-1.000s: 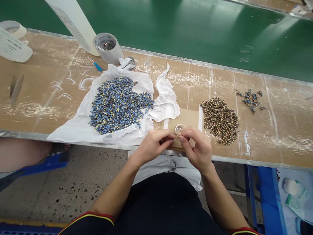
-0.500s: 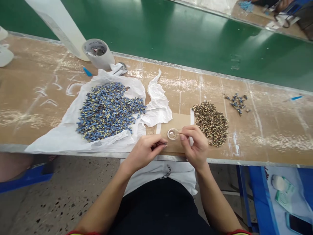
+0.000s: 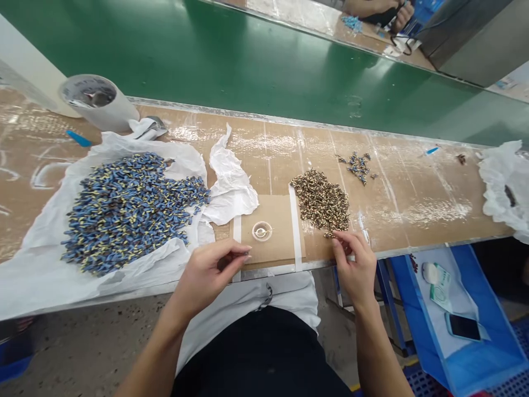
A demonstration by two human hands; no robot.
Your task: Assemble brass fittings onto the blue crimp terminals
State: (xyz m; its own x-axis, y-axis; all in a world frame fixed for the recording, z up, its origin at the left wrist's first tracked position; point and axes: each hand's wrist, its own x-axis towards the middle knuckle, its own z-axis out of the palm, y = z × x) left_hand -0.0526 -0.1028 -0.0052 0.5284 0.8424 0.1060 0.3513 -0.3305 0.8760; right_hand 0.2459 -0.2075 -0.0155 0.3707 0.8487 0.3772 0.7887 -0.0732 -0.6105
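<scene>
RIGHT HAND [image 3: 356,267] MOVED FROM SMALL CUP [image 3: 255,236] TO NEAR EDGE OF BROWN-AND-CREAM HEAP [image 3: 323,199]

Hands, wearer's, 2. Right: formerly holding a thin stick at the cup, now thumb and forefinger close together at the heap's near edge; cannot tell whether a piece is gripped. Left hand [image 3: 209,275]: raised beside the cup, fingertips nearly meeting; any piece between them is too small to tell.

Cup, 1: on a cardboard sheet [image 3: 281,220], between the hands; a pale slender item lies across it. Tape strips [image 3: 296,231], white, 2, along opposite sides of the sheet.

Heaps, 2 large: brown-and-cream, right of the sheet; blue-and-yellow heap [image 3: 130,212], left, on white paper [image 3: 45,242]. Pieces too many to count. Small cluster [image 3: 357,165], 1, beyond the brown-and-cream heap, well apart from the blue-and-yellow one.

Crumpled paper [image 3: 231,182], 1 piece, between the large heaps. Blue slivers [image 3: 78,138], 2, at opposite ends of the bench [image 3: 438,204]. White cylinder [image 3: 119,110], 1, behind the white paper. Phone [image 3: 463,326], 1, in a blue tray [image 3: 479,358], below right.
</scene>
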